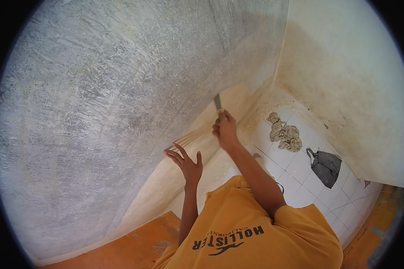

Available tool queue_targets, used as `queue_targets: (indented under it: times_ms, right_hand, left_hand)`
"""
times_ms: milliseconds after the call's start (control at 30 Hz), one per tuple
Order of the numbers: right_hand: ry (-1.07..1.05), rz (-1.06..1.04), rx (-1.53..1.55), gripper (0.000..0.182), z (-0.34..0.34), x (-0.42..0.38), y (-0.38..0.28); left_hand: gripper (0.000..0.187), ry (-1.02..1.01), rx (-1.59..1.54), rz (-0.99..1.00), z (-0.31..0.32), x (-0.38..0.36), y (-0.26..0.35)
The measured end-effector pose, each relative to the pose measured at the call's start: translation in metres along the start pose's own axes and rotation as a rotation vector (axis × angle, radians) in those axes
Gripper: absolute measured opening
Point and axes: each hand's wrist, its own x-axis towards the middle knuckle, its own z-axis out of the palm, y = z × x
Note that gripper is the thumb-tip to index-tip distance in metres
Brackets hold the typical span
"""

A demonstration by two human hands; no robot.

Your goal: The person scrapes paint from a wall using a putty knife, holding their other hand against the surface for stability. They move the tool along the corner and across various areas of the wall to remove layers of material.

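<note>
My right hand [226, 130] is closed around a scraper [217, 101], whose flat dark blade points up against the wall. The blade sits where the rough grey surface [103, 103] meets a smoother cream band [206, 130] low on the wall. Lower and to the left, my left hand [187, 167] has its fingers spread, with the fingertips at the wall along the same border. It holds nothing that I can see. Thin streaks run over the cream band between my hands.
On the white tiled floor [285, 168] lie a crumpled patterned cloth [285, 133] and a dark grey bag [326, 167]. Pale crumbs are scattered along the foot of the wall. A stained cream wall [345, 80] meets the grey one at a corner. Orange flooring [139, 242] shows below.
</note>
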Motion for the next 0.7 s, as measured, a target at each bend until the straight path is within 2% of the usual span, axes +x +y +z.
queue_targets:
  times_ms: [67,200,267,333,400,500,600,700]
  right_hand:
    - [0.012,-0.032,-0.016,0.016,-0.016,0.019,-0.002]
    - [0.090,-0.042,-0.041,0.021,-0.001,0.004,0.000]
    - [0.125,-0.042,-0.050,0.023,0.005,0.004,0.006]
    - [0.057,-0.029,0.001,0.015,-0.004,0.013,-0.002]
    - [0.039,-0.028,0.006,0.015,-0.007,0.012,-0.008]
    - [0.012,0.022,-0.040,0.015,0.004,-0.008,-0.006]
    - [0.028,-0.036,-0.022,0.015,-0.009,0.014,-0.007]
    - [0.089,-0.020,-0.044,0.016,-0.003,0.004,-0.003]
  left_hand:
    - [0.108,0.018,0.009,0.024,0.000,0.000,-0.002]
    - [0.108,0.027,0.031,0.046,0.007,0.000,-0.005]
    - [0.108,-0.006,0.004,-0.005,0.005,0.001,-0.003]
    - [0.107,-0.006,0.003,-0.002,0.003,0.001,-0.004]
    - [0.107,0.025,0.021,0.058,0.005,0.001,-0.004]
    - [0.107,-0.009,0.034,-0.003,0.006,0.001,-0.003]
    - [0.107,-0.018,0.000,-0.015,0.003,-0.001,-0.001]
    - [0.107,0.034,0.042,0.061,0.006,0.001,-0.003]
